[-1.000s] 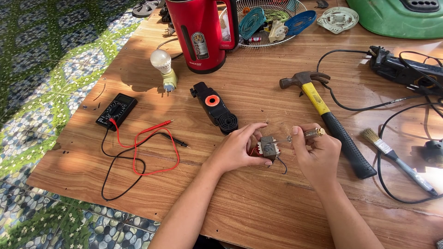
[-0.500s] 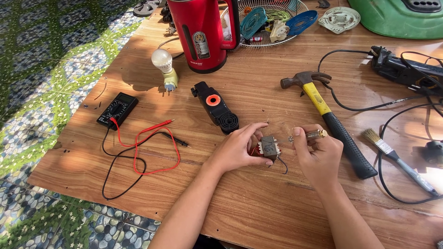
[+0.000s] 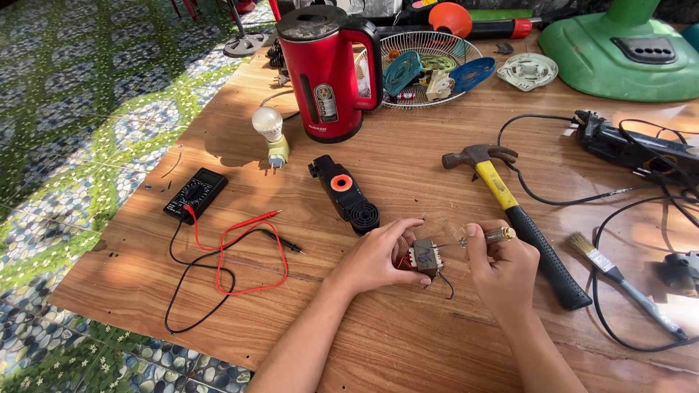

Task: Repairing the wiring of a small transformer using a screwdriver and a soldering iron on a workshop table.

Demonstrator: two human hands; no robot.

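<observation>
We see a wide wooden bench [image 3: 408,342] over a patterned tile floor. At its far right corner stands a big green fan base [image 3: 626,54], and toward the far edge a red kettle [image 3: 324,73] with a wire fan grille [image 3: 426,69] just beside it, loose plastic parts lying inside. A hammer [image 3: 520,218] with a yellow and black handle lies right of the middle, black cables [image 3: 604,196] loop along the right edge, and a paintbrush [image 3: 622,284] lies near them. Toward the left edge sits a black meter [image 3: 195,195] with its red and black leads [image 3: 233,255] lying loose on the wood, touching nothing else. A light bulb in a plug socket [image 3: 269,135] and a black part with an orange button [image 3: 346,193] sit between meter and hammer.

Near the front edge, at the middle, our left hand [image 3: 375,258] is closed around a small transformer [image 3: 426,256], holding it on the bench. Our right hand [image 3: 499,266] pinches a thin screwdriver [image 3: 488,237], its tip at the top of the transformer.

We judge the work early to midway: the transformer is out and being worked on, the meter leads are unused, and the fan parts remain apart
</observation>
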